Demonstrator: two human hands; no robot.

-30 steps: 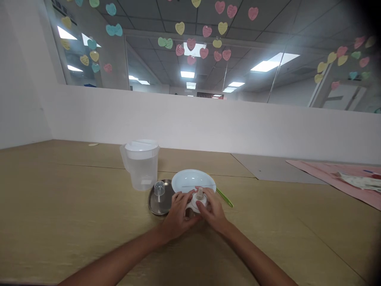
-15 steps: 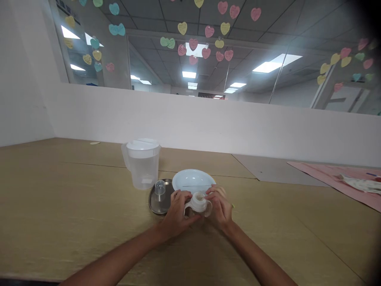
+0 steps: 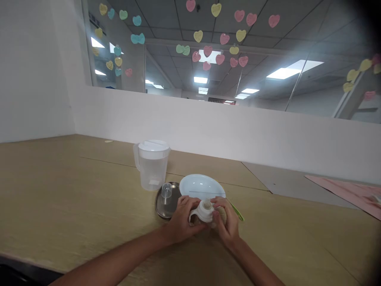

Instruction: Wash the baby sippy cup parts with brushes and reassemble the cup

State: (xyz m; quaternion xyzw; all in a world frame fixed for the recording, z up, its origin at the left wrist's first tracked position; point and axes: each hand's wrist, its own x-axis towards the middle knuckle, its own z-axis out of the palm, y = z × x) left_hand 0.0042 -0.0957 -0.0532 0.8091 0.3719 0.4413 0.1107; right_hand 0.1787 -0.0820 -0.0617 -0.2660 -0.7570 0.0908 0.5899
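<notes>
Between my two hands is a baby bottle (image 3: 204, 212) with a white collar, a pale nipple on top and a curved side handle. My left hand (image 3: 185, 216) is wrapped round its left side, by the handle. My right hand (image 3: 228, 222) closes on the right side of the collar with thumb and fingers. The bottle's lower part is mostly hidden. A clear dome cap (image 3: 166, 190) stands on a metal tray (image 3: 160, 210) left of my hands. Just behind them lies a white oval bowl (image 3: 202, 186) with a thin straight line across it.
A clear lidded pitcher (image 3: 153, 167) with a handle stands behind the tray. A green handle (image 3: 238, 212) sticks out right of my right hand. Pink cloth (image 3: 345, 192) lies on a grey sheet (image 3: 285, 182) at the right. A white wall (image 3: 178, 119) borders the table's back.
The head view has shifted, so the scene sits further right. My right hand has moved in closer around the bottle's right side, and the green handle shows more.
</notes>
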